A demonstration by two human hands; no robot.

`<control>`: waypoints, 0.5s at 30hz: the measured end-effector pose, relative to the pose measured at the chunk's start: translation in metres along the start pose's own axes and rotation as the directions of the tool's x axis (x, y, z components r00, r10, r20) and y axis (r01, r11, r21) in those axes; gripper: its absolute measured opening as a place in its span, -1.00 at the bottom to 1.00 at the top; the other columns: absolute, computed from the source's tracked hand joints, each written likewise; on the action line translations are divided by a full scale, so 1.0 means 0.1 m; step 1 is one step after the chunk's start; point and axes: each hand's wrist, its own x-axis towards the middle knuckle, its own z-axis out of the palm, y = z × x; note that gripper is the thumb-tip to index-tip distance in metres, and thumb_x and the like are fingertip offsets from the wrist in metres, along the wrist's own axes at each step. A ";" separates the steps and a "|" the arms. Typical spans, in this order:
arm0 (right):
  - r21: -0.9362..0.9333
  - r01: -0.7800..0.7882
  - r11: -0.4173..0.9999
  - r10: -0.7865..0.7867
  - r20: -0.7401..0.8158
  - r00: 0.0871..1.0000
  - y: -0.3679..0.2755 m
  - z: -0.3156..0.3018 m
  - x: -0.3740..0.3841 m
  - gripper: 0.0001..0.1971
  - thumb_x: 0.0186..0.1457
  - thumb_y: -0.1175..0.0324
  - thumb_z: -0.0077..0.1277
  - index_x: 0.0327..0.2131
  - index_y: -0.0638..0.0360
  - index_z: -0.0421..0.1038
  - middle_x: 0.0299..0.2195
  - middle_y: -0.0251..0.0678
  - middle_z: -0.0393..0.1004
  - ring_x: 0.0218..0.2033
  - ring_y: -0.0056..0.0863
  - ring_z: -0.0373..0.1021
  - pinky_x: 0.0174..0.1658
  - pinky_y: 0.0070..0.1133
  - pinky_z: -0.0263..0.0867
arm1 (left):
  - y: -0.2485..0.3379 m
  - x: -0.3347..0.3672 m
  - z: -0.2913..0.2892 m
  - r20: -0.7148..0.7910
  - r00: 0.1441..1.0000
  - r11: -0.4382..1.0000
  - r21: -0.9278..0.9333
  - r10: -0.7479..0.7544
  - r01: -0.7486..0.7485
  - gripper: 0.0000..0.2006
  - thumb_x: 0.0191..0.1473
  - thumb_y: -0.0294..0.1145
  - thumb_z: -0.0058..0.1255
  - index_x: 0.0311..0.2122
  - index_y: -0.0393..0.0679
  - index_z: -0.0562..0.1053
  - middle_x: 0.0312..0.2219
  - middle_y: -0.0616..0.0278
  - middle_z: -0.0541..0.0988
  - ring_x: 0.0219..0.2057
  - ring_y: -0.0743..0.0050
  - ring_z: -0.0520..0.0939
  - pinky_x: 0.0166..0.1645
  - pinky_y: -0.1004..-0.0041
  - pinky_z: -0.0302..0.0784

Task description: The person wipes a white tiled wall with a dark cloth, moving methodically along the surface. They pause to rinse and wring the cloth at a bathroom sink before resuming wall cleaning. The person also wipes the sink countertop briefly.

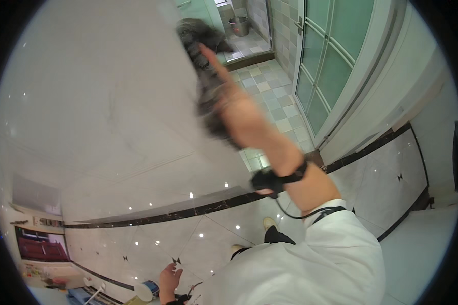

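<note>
My right arm is raised, and my right hand [221, 96] is closed on a dark grey cloth [208, 84], pressed flat at or very near the pale wall [112, 112]. Motion blurs both the hand and the cloth, whose ends spread above and below the fingers. A black band with a small dark device [267, 180] and a cable sits on that wrist. Low in the picture hangs my left hand [170, 279], its fingers loosely bent and apart, with nothing in it. A blue and white round object [147, 290] stands below it.
Right of the wall's edge a doorway leads to a tiled floor [275, 99], with a green glass door [336, 56] swung inward. A metal bucket [239, 26] stands at the back. Dark skirting [208, 207] borders the glossy floor [178, 234]. Furniture [86, 295] stands at lower left.
</note>
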 end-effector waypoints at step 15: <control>0.201 -0.785 0.587 0.808 -0.204 0.552 2.01 -0.18 -1.30 -0.52 0.28 0.10 -0.38 0.17 0.14 0.15 0.09 -0.19 0.27 0.06 -0.34 0.22 0.10 -0.52 0.11 | -0.10 -1.28 0.80 0.051 0.960 0.950 -0.137 -0.274 0.279 -0.54 0.00 -0.16 0.07 -0.02 -0.20 0.41 -0.31 -0.09 0.58 -0.37 0.08 0.63 -0.31 0.26 0.55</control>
